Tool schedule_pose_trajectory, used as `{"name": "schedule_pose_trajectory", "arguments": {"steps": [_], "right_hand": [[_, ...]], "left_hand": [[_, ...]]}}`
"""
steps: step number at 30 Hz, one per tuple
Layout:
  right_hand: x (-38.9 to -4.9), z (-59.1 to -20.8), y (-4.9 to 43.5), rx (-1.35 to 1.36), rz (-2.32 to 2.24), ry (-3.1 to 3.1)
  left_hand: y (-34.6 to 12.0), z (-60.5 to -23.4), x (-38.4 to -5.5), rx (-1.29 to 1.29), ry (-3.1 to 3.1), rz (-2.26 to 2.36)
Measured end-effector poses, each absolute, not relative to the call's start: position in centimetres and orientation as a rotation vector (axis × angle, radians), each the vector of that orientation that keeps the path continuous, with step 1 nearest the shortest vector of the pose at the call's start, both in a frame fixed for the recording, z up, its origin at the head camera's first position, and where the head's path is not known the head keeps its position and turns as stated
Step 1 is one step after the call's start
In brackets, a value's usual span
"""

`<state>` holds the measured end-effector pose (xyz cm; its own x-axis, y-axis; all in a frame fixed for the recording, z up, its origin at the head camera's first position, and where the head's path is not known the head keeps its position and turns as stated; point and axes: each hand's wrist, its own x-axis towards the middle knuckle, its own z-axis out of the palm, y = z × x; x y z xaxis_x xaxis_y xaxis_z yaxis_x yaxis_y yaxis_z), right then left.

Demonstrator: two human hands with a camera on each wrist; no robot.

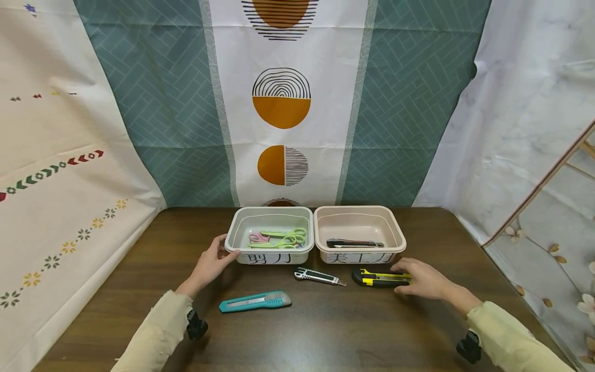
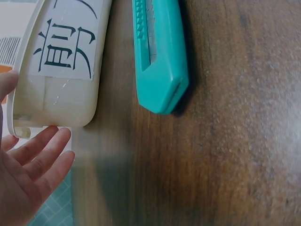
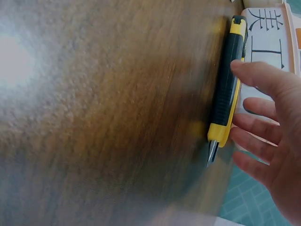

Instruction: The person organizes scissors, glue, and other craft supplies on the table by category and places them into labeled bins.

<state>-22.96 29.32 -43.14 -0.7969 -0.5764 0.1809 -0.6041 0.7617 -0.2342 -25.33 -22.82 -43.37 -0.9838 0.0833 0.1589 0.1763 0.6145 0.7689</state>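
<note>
My left hand (image 1: 210, 264) touches the left front corner of a pale green bin (image 1: 237, 235), thumb at its rim and fingers along its side. In the bin lie green scissors (image 1: 290, 239) and pink-handled scissors (image 1: 256, 237). On the right, my right hand (image 1: 424, 279) spreads around the end of a black and yellow utility knife (image 1: 372, 279) lying on the table. In the right wrist view, its thumb (image 3: 254, 73) overlaps the knife's black body, with loosely bent fingers on the other side. A silver and black utility knife (image 1: 318, 276) and a teal one (image 1: 255, 301) lie between the hands.
Beside the green bin stands a pale pink bin (image 1: 395, 232) with dark utility knives (image 1: 353, 243) inside. Both bins carry labels with black characters on their fronts. Behind the brown wooden table (image 1: 325, 330) hangs a patterned curtain (image 1: 288, 170).
</note>
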Motion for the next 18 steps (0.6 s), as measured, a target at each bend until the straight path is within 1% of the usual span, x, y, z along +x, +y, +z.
{"name": "schedule_pose_trajectory", "arguments": {"steps": [10, 18], "right_hand": [[-24.0, -43.3, 29.7, 1.032, 0.486, -2.884], [-24.4, -43.8, 29.6, 1.014, 0.477, -2.932]], "left_hand": [[-22.8, -43.4, -25.4, -0.206, -2.736, -1.317], [-22.8, -43.5, -25.4, -0.227, -2.739, -1.305]]}}
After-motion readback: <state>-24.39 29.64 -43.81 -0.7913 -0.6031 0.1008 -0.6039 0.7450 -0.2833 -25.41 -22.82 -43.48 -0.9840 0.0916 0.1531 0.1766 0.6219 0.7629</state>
